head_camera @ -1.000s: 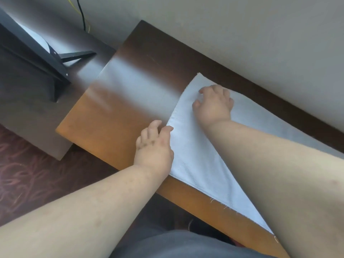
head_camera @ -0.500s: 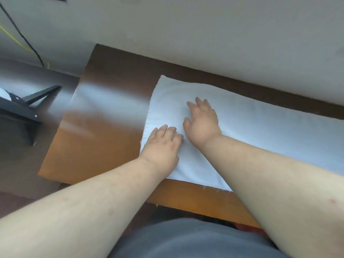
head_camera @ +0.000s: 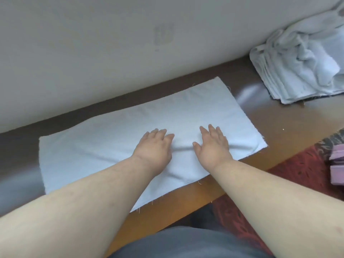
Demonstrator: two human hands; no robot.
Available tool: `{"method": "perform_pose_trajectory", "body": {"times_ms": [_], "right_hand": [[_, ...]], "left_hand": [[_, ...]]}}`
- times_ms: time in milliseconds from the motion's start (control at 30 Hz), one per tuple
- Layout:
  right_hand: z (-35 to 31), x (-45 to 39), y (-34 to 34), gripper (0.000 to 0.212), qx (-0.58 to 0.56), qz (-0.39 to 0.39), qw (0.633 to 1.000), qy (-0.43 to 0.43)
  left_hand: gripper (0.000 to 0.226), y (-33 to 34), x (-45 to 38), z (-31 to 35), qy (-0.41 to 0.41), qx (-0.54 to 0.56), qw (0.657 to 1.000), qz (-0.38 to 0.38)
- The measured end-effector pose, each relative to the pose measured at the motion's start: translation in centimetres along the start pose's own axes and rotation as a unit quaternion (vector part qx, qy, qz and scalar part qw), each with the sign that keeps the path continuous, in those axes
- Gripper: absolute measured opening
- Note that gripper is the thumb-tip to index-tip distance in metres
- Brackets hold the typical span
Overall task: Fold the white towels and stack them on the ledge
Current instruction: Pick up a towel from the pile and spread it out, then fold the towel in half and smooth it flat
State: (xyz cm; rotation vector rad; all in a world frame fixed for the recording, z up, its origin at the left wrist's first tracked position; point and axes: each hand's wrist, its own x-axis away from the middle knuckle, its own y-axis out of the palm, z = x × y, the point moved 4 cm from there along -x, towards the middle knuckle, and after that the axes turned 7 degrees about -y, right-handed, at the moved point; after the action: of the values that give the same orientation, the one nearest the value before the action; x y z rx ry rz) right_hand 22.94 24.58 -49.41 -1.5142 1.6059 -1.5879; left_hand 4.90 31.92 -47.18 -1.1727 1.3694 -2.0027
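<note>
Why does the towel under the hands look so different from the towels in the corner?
The spread towel lies flat in one long strip; the towel pile is many pieces, folded below and crumpled on top. Both hands, left hand and right hand, press the spread towel; nothing touches the pile. Both are white and sit on the same wooden ledge.

One flat white towel (head_camera: 104,146) spread on the desk (head_camera: 270,127). Two hands on that towel: left hand (head_camera: 152,148), right hand (head_camera: 212,146), both palm-down. One heap of white towels (head_camera: 301,62) right of the flat towel, layers too bunched to count. One pink stack (head_camera: 337,164) beyond the desk's right end, blurred.
</note>
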Motion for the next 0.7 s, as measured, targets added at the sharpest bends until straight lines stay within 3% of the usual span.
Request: {"method": "perform_pose_trajectory", "body": {"times_ms": [200,400,533,700], "right_hand": [[8.5,1.4,-1.5,0.061,-0.017,0.042,0.999,-0.004],[13.9,0.9,-1.5,0.061,0.014,0.021,0.998,-0.054],[15.7,0.3,-1.3,0.068,0.058,0.010,0.996,-0.067],[16.8,-0.7,-1.0,0.075,0.082,0.010,0.994,-0.069]], "left_hand": [[0.053,-2.0,-8.2,9.7,0.056,-0.019,0.998,0.015],[0.056,-3.5,-18.0,17.2,0.026,-0.028,0.999,0.012],[0.066,-2.2,-22.3,19.5,-0.009,-0.064,0.998,-0.021],[0.069,-1.3,-24.8,20.1,-0.004,-0.063,0.998,0.004]]}}
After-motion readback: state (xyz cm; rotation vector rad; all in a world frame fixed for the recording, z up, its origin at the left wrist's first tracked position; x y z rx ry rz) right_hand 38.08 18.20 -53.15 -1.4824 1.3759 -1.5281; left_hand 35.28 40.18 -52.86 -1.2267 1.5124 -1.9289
